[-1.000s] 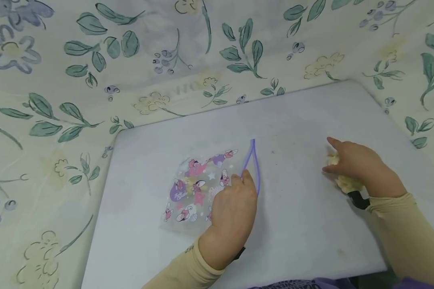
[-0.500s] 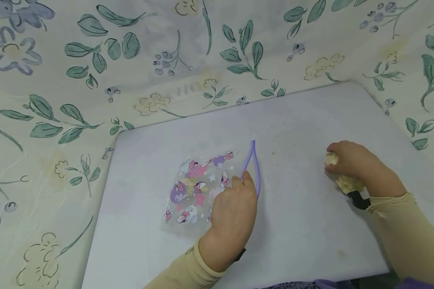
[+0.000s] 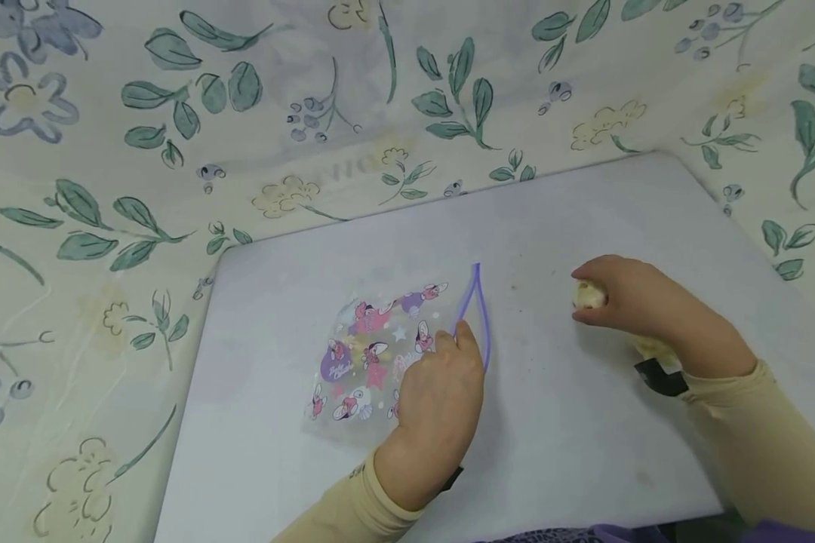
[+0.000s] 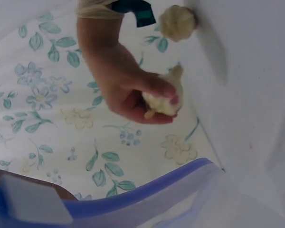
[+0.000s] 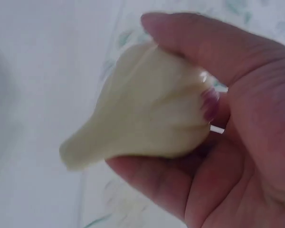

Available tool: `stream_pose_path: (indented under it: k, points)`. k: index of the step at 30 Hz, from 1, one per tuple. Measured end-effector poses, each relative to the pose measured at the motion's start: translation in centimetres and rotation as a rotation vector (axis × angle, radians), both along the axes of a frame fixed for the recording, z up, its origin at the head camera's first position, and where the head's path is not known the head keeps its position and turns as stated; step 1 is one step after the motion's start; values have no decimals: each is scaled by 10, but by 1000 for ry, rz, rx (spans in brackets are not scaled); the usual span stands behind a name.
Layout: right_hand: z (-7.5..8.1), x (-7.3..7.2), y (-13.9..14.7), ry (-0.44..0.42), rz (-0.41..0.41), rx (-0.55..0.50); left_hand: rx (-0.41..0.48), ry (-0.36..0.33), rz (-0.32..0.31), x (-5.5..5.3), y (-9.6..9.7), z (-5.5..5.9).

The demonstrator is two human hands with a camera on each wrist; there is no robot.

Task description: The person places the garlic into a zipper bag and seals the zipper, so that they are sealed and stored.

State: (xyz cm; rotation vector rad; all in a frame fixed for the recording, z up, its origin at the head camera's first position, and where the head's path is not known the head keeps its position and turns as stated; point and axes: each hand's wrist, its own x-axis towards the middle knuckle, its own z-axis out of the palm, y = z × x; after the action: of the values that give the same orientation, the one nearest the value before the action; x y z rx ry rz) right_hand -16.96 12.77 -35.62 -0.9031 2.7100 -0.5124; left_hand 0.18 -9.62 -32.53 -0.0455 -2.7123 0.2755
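A clear zip bag (image 3: 373,369) printed with pink and purple cartoon figures lies on the white table. My left hand (image 3: 441,400) grips its near right side, and the purple-edged mouth (image 3: 484,317) gapes open to the right. My right hand (image 3: 659,309) holds a garlic bulb (image 5: 147,104) between thumb and fingers, to the right of the bag. In the right wrist view its stem points left and a small purplish patch shows at its base. A second garlic bulb (image 4: 177,23) sits on the table behind that hand, mostly hidden by the right wrist in the head view.
The white table (image 3: 543,422) reaches back to a floral-patterned cloth (image 3: 353,105) that rises behind it and hangs at both sides. Small dark specks dot the tabletop between bag and right hand. A black wrist strap (image 3: 662,377) sits under the right forearm.
My right hand has closed around one garlic bulb and moved left toward the bag with it, while the other bulb stayed behind. The left hand and the bag have barely moved.
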Motion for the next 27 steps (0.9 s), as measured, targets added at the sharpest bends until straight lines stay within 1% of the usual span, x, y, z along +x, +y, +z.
stream_pose_path:
  k: [5, 9, 12, 14, 16, 18, 20, 23, 27]
  points:
    - [21, 19, -28, 48, 156, -93, 10, -18, 18, 2, -2, 0]
    - [30, 36, -46, 74, 271, -141, 6, -15, 28, 2, -2, 0]
    - [30, 47, -60, 78, 361, -162, -6, -12, 36, 2, -2, -1]
    - [27, 54, -70, 70, 428, -176, -18, -9, 42, 2, -2, -1]
    - [23, 59, -78, 46, 491, -197, -30, 3, 46, 3, -2, -1]
    - [18, 64, -86, 15, 535, -223, -42, 27, 42, 4, -2, -2]
    - [14, 68, -92, -7, 560, -241, -53, 56, 31, 4, -2, -2]
    - [9, 72, -101, -30, 564, -248, -68, 90, 15, 4, -1, -2]
    - [6, 76, -109, -25, 557, -241, -93, 104, 18, 4, 0, -2]
